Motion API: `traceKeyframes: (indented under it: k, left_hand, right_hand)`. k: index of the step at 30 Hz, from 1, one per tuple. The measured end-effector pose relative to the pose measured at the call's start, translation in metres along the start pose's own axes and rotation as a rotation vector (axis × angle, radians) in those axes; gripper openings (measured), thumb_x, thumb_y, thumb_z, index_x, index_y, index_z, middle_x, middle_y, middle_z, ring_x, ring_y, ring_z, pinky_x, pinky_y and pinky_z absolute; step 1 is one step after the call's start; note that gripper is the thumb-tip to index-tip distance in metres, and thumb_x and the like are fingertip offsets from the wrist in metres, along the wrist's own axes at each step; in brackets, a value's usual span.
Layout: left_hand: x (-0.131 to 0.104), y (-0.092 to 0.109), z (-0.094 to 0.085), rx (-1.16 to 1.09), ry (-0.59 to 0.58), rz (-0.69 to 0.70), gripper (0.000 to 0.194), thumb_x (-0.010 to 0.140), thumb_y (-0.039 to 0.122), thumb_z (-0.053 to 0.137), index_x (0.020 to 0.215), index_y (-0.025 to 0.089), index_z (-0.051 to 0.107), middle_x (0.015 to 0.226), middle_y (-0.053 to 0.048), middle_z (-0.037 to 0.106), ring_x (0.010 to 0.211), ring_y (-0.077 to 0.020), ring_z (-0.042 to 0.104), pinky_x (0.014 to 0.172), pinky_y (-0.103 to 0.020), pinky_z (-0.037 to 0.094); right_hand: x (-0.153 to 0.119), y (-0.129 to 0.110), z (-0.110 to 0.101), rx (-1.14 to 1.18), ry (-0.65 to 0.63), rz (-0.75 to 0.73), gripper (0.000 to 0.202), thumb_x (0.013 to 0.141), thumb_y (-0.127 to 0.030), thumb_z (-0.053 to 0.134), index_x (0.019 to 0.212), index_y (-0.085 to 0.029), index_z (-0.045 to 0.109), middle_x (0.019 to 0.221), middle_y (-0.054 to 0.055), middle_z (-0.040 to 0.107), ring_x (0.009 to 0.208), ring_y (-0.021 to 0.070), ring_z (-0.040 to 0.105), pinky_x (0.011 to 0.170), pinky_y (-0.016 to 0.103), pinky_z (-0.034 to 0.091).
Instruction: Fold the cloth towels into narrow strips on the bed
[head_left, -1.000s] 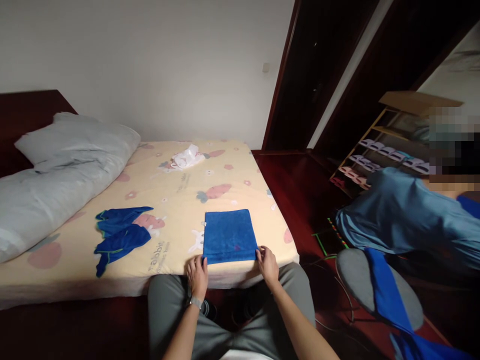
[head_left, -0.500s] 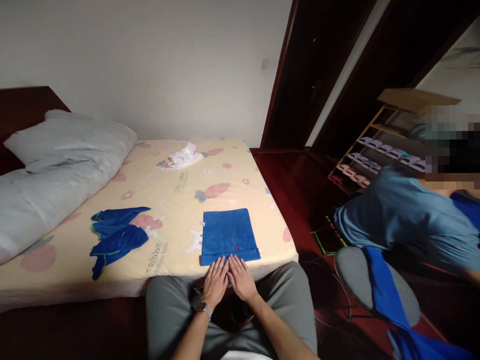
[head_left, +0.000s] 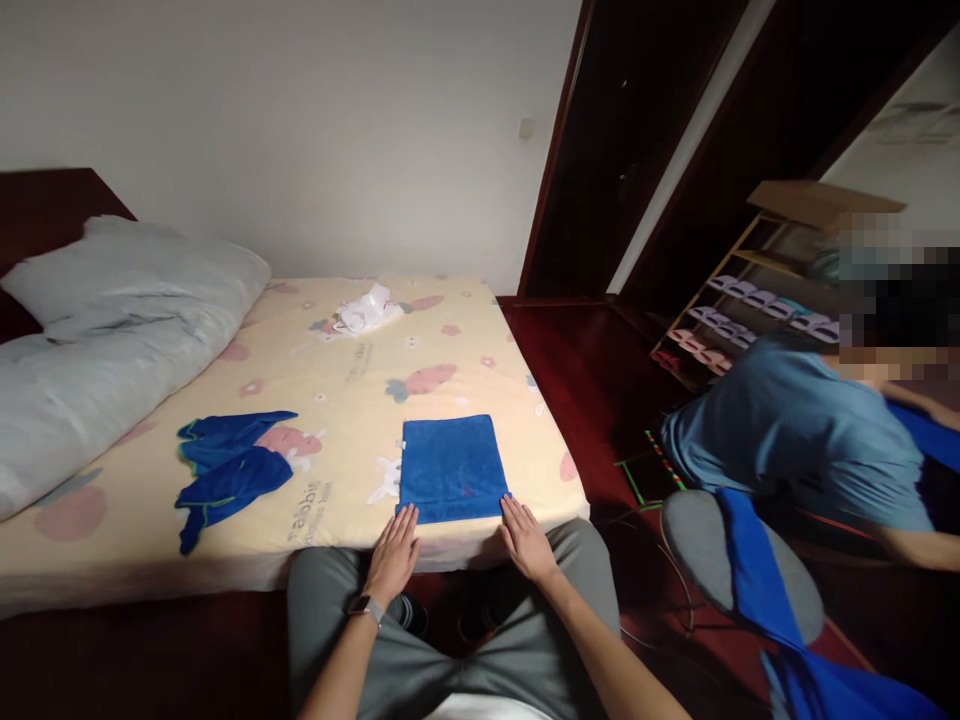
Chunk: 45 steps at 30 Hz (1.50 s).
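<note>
A blue cloth [head_left: 454, 465] lies flat at the bed's near edge, folded into a rough square with a strip turned up along its near side. My left hand [head_left: 394, 548], with a watch on the wrist, rests its outstretched fingers on the near left corner. At the near right corner, my right hand [head_left: 528, 538] touches the cloth with its fingers extended. Both hands look open; their thumbs' undersides are hidden. To the left, a second blue cloth [head_left: 236, 475] with green edging lies crumpled on the bed.
The bed [head_left: 352, 400] has a yellow patterned sheet. On it are a grey quilt [head_left: 142, 310] and a white plastic bag [head_left: 369, 310]. At right, a person in a blue shirt [head_left: 795, 430] bends near a grey stool [head_left: 697, 540] draped with blue cloth. Behind stands a shoe rack [head_left: 739, 300].
My hands have moved apart, from side by side at the middle of the cloth's near edge out to its two near corners. The strip along that edge looks flatter.
</note>
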<state>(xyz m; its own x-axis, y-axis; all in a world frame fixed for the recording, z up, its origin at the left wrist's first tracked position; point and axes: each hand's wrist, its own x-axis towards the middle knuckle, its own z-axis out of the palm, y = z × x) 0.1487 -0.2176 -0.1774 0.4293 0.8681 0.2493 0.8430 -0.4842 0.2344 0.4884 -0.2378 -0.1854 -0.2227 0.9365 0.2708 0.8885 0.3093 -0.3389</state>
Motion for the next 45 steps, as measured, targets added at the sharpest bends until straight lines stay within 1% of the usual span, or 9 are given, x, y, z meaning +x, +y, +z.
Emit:
traceKeyframes:
  k: [5, 12, 17, 20, 23, 27, 34, 39, 45]
  left_hand:
    - [-0.002, -0.010, -0.006, -0.066, -0.023, 0.017, 0.057, 0.099, 0.032, 0.037, 0.155, 0.024, 0.027, 0.158, -0.005, 0.037, 0.145, -0.0209, 0.035, 0.118, -0.041, 0.035]
    - [0.013, -0.005, 0.000, -0.133, 0.108, -0.097, 0.042, 0.097, 0.027, 0.039, 0.135, 0.023, 0.057, 0.139, -0.008, 0.061, 0.130, -0.0216, 0.055, 0.111, -0.042, 0.044]
    - [0.020, -0.002, -0.005, -0.140, 0.091, -0.118, 0.038, 0.092, 0.022, 0.045, 0.126, 0.022, 0.063, 0.133, -0.009, 0.065, 0.124, -0.0242, 0.059, 0.108, -0.042, 0.046]
    - [0.024, -0.003, -0.012, -0.118, 0.029, -0.125, 0.039, 0.091, 0.020, 0.046, 0.127, 0.021, 0.063, 0.134, -0.008, 0.064, 0.124, -0.0230, 0.059, 0.109, -0.040, 0.044]
    - [0.028, -0.002, -0.020, -0.047, -0.100, -0.136, 0.042, 0.092, 0.017, 0.043, 0.131, 0.018, 0.058, 0.139, -0.010, 0.060, 0.129, -0.0211, 0.055, 0.113, -0.036, 0.039]
    - [0.029, 0.002, -0.029, 0.026, -0.291, -0.147, 0.053, 0.090, 0.014, 0.040, 0.143, 0.014, 0.046, 0.152, -0.012, 0.047, 0.140, -0.0194, 0.042, 0.119, -0.035, 0.028]
    - [0.024, 0.006, -0.033, 0.052, -0.476, -0.157, 0.070, 0.084, 0.016, 0.044, 0.153, 0.014, 0.029, 0.163, -0.011, 0.020, 0.151, -0.0229, 0.019, 0.121, -0.045, 0.020]
    - [0.034, 0.007, -0.037, 0.071, -0.550, -0.190, 0.063, 0.089, 0.022, 0.040, 0.151, 0.014, 0.032, 0.162, -0.013, 0.023, 0.150, -0.0242, 0.023, 0.119, -0.045, 0.022]
    - [0.049, 0.011, -0.048, 0.095, -0.536, -0.156, 0.052, 0.092, 0.027, 0.042, 0.142, 0.013, 0.045, 0.155, -0.016, 0.040, 0.143, -0.0260, 0.038, 0.117, -0.042, 0.027]
  right_hand:
    - [0.004, -0.002, 0.004, 0.028, 0.018, 0.034, 0.051, 0.102, -0.031, 0.032, 0.149, -0.015, 0.042, 0.152, 0.011, 0.044, 0.142, 0.0252, 0.040, 0.118, 0.048, 0.031]
    - [0.014, 0.002, -0.002, 0.035, 0.003, 0.022, 0.048, 0.095, -0.023, 0.040, 0.141, -0.014, 0.053, 0.145, 0.014, 0.053, 0.134, 0.0266, 0.050, 0.114, 0.047, 0.038]
    - [0.028, -0.001, -0.020, -0.040, -0.151, 0.039, 0.050, 0.088, -0.017, 0.046, 0.137, -0.010, 0.057, 0.142, 0.016, 0.055, 0.130, 0.0266, 0.053, 0.113, 0.042, 0.039]
    - [0.039, -0.004, -0.033, -0.115, -0.328, 0.049, 0.052, 0.089, -0.019, 0.046, 0.139, -0.010, 0.054, 0.145, 0.016, 0.052, 0.133, 0.0251, 0.050, 0.113, 0.037, 0.036]
    - [0.050, -0.011, -0.044, -0.161, -0.443, 0.052, 0.051, 0.089, -0.022, 0.048, 0.139, -0.011, 0.054, 0.145, 0.016, 0.052, 0.135, 0.0245, 0.049, 0.113, 0.035, 0.035]
    - [0.060, -0.024, -0.053, -0.223, -0.496, 0.072, 0.047, 0.088, -0.022, 0.051, 0.133, -0.013, 0.059, 0.142, 0.016, 0.055, 0.130, 0.0255, 0.053, 0.109, 0.035, 0.038]
    - [0.073, -0.048, -0.060, -0.357, -0.562, 0.124, 0.030, 0.088, -0.022, 0.052, 0.110, -0.013, 0.072, 0.116, 0.019, 0.070, 0.113, 0.0310, 0.063, 0.095, 0.041, 0.047]
    - [0.082, -0.051, -0.061, -0.375, -0.578, 0.111, 0.027, 0.089, -0.025, 0.055, 0.106, -0.013, 0.073, 0.112, 0.019, 0.071, 0.113, 0.0317, 0.062, 0.093, 0.042, 0.046]
    - [0.081, -0.042, -0.064, -0.361, -0.564, 0.101, 0.030, 0.087, -0.024, 0.057, 0.111, -0.011, 0.070, 0.111, 0.020, 0.070, 0.108, 0.0299, 0.064, 0.089, 0.039, 0.047]
